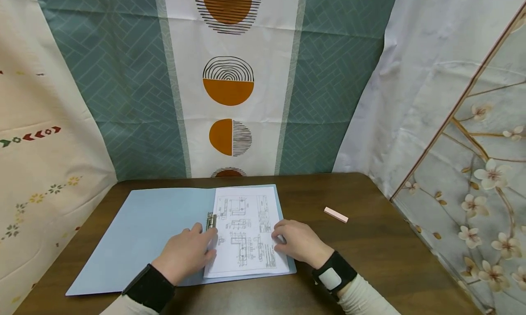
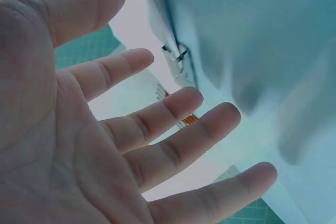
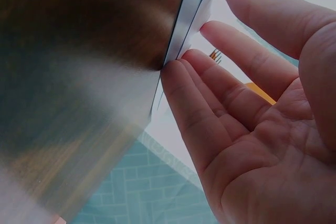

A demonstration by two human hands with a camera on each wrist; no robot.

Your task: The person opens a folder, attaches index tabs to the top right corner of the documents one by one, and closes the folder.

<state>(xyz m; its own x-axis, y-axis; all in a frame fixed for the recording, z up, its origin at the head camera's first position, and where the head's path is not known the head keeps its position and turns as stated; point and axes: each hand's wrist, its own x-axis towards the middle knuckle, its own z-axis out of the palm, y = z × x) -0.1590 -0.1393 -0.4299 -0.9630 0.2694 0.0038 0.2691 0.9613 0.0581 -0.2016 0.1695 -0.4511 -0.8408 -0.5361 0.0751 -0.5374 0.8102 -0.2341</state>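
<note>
A light blue folder (image 1: 160,217) lies spread on the table, with a stack of white sheets (image 1: 250,269) on its right side. The top sheet carries technical drawings. At the sheets' left edge sits a metal clip (image 1: 211,220), also visible beyond the fingers in the left wrist view. My left hand (image 1: 186,251) lies palm down by that edge just below the clip, its fingers extended and spread. My right hand (image 1: 302,242) is at the opposite edge, fingertips touching the border of the sheets and folder, fingers slightly bent; the right wrist view shows nothing gripped in its palm.
Right of the folder, a small pale pink bar (image 1: 336,214) lies on the brown wooden table (image 1: 382,260). Patterned cloths hang behind the table (image 1: 341,55) and along both sides.
</note>
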